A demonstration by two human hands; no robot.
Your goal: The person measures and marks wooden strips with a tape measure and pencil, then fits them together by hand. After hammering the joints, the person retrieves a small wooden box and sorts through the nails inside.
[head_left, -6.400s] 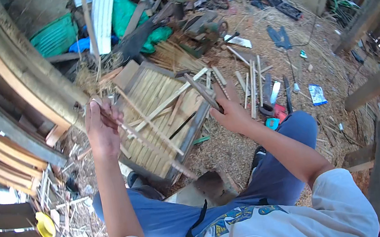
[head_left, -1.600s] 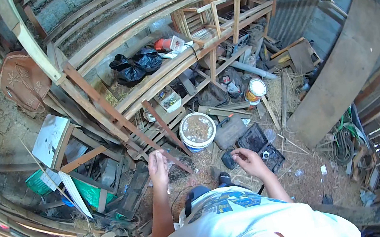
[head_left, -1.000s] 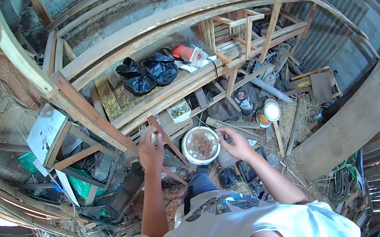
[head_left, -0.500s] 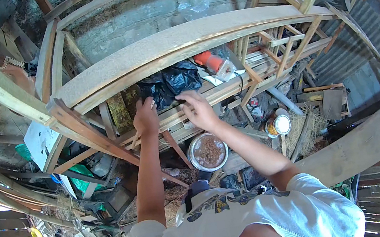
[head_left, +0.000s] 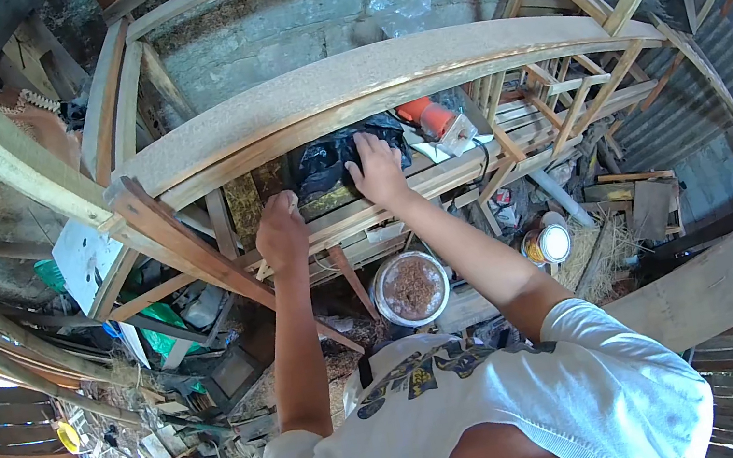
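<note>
A crumpled black plastic bag lies on the slatted wooden bench, behind the long curved wooden beam's lower edge. My right hand rests on the bag with its fingers apart. To the left, my left hand is closed at the bench's front edge, its fingers curled round a small pale item that I cannot make out. An orange power tool lies just right of the bag, on a white sheet.
The curved beam spans the frame above both hands. An upright wooden post slants down at the left. Below the bench stand a bucket of brown shavings and a white-lidded can. A wide plank lies at right.
My right hand has moved from the bag's front edge onto the bag, which is pressed back and bunched. My left hand stays closed at the bench edge. The view has shifted slightly.
</note>
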